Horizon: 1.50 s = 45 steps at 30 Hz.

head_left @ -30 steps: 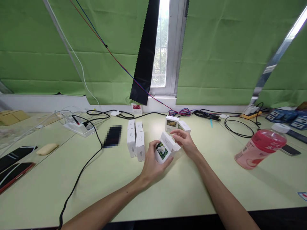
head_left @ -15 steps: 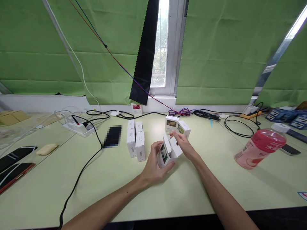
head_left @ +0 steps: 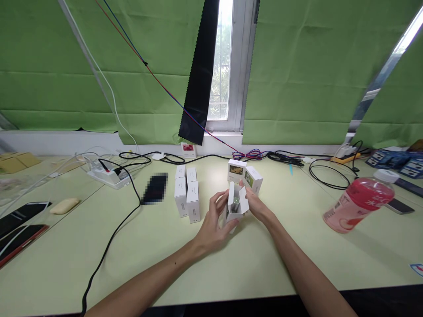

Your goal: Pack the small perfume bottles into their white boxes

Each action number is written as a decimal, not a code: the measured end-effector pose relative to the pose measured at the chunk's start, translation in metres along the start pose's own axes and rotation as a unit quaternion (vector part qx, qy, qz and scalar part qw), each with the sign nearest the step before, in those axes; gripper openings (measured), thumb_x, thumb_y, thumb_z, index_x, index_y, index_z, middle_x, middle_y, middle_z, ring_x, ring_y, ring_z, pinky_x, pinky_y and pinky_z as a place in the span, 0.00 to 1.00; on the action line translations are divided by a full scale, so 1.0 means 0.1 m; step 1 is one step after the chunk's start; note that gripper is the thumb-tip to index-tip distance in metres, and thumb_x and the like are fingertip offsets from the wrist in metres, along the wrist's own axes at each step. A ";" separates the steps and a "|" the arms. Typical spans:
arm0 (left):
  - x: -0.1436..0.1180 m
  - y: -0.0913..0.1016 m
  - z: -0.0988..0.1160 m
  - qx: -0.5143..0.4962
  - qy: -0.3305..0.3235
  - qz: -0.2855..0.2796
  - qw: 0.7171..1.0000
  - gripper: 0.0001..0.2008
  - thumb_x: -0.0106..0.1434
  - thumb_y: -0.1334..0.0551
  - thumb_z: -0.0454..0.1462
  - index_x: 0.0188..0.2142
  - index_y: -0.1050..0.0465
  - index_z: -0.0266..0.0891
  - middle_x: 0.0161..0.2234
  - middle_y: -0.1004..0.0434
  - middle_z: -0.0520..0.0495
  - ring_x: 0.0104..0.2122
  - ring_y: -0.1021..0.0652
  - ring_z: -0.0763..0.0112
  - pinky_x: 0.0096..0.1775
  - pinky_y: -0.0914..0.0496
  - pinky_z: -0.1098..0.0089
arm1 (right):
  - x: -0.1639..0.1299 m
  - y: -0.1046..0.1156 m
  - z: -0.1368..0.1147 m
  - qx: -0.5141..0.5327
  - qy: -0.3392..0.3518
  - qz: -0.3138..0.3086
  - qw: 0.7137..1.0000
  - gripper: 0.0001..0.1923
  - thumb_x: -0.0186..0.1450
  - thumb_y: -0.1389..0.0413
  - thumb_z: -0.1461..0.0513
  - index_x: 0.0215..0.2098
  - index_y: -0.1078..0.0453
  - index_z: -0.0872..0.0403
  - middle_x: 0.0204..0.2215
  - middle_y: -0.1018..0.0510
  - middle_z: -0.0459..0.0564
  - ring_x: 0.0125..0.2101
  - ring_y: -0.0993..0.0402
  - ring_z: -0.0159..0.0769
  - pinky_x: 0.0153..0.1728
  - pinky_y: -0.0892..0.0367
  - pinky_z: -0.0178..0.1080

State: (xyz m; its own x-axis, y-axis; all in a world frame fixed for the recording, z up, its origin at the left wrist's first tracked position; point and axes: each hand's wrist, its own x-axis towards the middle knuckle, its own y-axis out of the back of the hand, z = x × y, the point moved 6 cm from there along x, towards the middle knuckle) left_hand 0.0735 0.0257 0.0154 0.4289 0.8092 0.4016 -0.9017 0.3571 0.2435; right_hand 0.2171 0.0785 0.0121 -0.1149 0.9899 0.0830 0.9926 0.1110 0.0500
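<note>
Where the pale green table [head_left: 158, 246] spreads widest, a pink bottle [head_left: 358, 204] lies well right of the small white carton [head_left: 234, 210]; four white boxes [head_left: 187, 196] stand just left of it. Left hand [head_left: 213, 224] and right hand [head_left: 256, 203] clasp the carton, flaps open, a grey cylinder [head_left: 235, 204] showing inside.

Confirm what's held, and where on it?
Small white box, flaps open: left hand grips its lower body, right hand fingers hold the right flap.
</note>
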 end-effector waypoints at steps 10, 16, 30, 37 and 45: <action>0.06 0.10 -0.06 -0.001 0.017 0.064 0.998 0.24 0.70 0.41 0.43 0.61 0.51 0.50 0.58 0.26 0.38 0.55 0.22 0.59 0.56 0.27 0.52 | 0.12 0.06 0.13 0.013 -0.007 0.001 1.000 0.38 0.59 0.58 0.27 0.27 0.34 0.51 0.14 0.34 0.43 0.12 0.40 0.31 0.17 0.39 0.37; 0.07 0.18 -0.04 0.047 -0.015 0.134 0.990 0.21 0.70 0.41 0.42 0.59 0.45 0.47 0.57 0.27 0.37 0.56 0.23 0.59 0.57 0.28 0.51 | 0.13 0.14 0.14 -0.012 0.011 0.039 0.999 0.38 0.60 0.59 0.27 0.26 0.36 0.51 0.15 0.32 0.43 0.12 0.40 0.28 0.17 0.39 0.35; 0.05 0.25 -0.02 0.082 -0.043 0.185 0.978 0.19 0.71 0.41 0.41 0.59 0.41 0.46 0.57 0.29 0.40 0.58 0.25 0.61 0.60 0.29 0.51 | 0.10 0.17 0.07 0.021 -0.002 0.081 0.996 0.31 0.62 0.51 0.34 0.26 0.35 0.53 0.23 0.27 0.46 0.12 0.40 0.27 0.14 0.40 0.36; 0.04 0.25 -0.01 0.113 -0.061 0.177 0.976 0.20 0.72 0.42 0.40 0.62 0.39 0.46 0.59 0.30 0.41 0.59 0.27 0.61 0.61 0.30 0.53 | 0.08 0.16 0.03 0.022 -0.002 0.077 0.997 0.27 0.61 0.48 0.38 0.27 0.35 0.52 0.15 0.37 0.40 0.12 0.40 0.30 0.15 0.42 0.36; 0.04 0.26 -0.03 0.158 -0.062 0.169 0.971 0.21 0.73 0.44 0.39 0.64 0.39 0.48 0.60 0.31 0.42 0.59 0.26 0.60 0.59 0.29 0.54 | 0.09 0.17 0.05 0.001 0.008 0.069 0.998 0.27 0.63 0.48 0.38 0.25 0.36 0.51 0.12 0.40 0.39 0.13 0.41 0.31 0.17 0.42 0.36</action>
State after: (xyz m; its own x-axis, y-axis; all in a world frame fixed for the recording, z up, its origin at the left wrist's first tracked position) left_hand 0.0515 0.0399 0.0204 0.1315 0.7853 0.6050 -0.9394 -0.0963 0.3291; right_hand 0.2331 0.0893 0.0088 0.0216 0.9943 0.1043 0.9991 -0.0253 0.0344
